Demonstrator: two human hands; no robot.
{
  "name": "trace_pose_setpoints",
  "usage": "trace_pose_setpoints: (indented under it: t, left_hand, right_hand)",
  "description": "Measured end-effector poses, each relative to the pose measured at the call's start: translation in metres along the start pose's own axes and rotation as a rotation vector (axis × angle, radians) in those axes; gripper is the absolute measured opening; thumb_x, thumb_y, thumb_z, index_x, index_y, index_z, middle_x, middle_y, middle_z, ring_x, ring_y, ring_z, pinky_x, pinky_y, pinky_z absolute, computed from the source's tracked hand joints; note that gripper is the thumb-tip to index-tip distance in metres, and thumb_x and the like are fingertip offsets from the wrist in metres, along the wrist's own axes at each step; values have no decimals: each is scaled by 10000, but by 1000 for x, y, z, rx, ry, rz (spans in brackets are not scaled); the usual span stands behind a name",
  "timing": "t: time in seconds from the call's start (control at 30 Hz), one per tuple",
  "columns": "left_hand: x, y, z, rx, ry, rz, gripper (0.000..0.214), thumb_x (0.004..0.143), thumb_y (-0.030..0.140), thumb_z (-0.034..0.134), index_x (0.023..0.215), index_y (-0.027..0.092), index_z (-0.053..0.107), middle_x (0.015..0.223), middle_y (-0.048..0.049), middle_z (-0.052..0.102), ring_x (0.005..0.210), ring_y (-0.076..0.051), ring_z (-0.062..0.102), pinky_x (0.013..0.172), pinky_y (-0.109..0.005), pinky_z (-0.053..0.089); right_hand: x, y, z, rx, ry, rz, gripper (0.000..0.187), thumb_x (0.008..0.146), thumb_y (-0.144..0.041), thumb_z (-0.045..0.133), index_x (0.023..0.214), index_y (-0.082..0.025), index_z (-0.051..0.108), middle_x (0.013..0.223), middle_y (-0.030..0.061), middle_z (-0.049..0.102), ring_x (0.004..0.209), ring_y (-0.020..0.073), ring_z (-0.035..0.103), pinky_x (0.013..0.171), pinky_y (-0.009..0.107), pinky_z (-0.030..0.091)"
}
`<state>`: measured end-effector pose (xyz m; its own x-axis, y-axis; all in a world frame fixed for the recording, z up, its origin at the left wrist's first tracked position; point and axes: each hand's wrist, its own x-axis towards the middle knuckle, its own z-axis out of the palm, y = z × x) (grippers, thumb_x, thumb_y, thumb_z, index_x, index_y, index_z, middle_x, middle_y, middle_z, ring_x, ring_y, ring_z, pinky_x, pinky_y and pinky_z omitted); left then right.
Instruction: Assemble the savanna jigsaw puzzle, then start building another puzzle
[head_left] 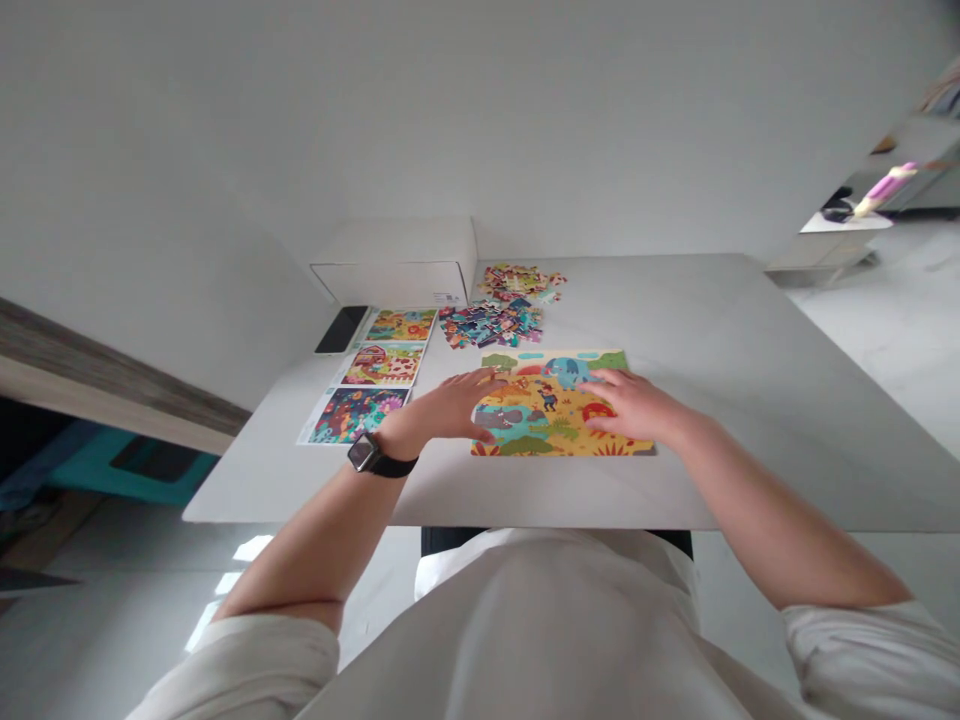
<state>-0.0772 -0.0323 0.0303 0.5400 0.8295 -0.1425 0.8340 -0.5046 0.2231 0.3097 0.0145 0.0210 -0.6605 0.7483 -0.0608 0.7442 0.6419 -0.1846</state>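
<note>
Black and flat, a phone (342,331) lies forward and well left of the left fingers; three printed pictures (382,365) run between it and the left wrist, which wears a watch (365,452). Ahead of those fingers stand a white box (401,285) and, further right, two heaps of loose pieces (491,324). Between both sets of fingers lies the animal puzzle (559,430), flat on the table (720,350). It looks light, thin and fairly stiff; if jointed, it would probably buckle or part when lifted by one edge, so support from both short sides seems safest. The left hand (457,402) spreads thumb and fingers over its left edge, palm down; the right hand (641,403) mirrors this at the right. Both are well open, neither gripping; how firmly they press I cannot tell.
</note>
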Motion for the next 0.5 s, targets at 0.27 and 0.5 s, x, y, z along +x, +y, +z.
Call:
trace_pose_setpoints:
  t: [0.27, 0.5]
  left_hand:
    - [-20, -15, 27, -45, 50, -56, 1088, 842, 792, 816, 1752, 331, 436, 1850, -96, 339, 1709, -367, 319, 1409, -518, 238]
    - [-15, -17, 32, -46, 54, -96, 1022, 804, 753, 854, 1689, 351, 541, 1834, -85, 375, 1700, -400, 333, 1397, -568, 261]
  right_hand:
    - [-32, -4, 23, 1, -8, 50, 714, 999, -544, 758, 1623, -219, 632, 1732, 220, 489, 1590, 439, 491, 1305, 584, 427]
    - [-43, -13, 21, -11, 22, 61, 637, 1049, -486, 697, 1627, -231, 619, 1745, 201, 483, 1589, 411, 495, 1305, 592, 419]
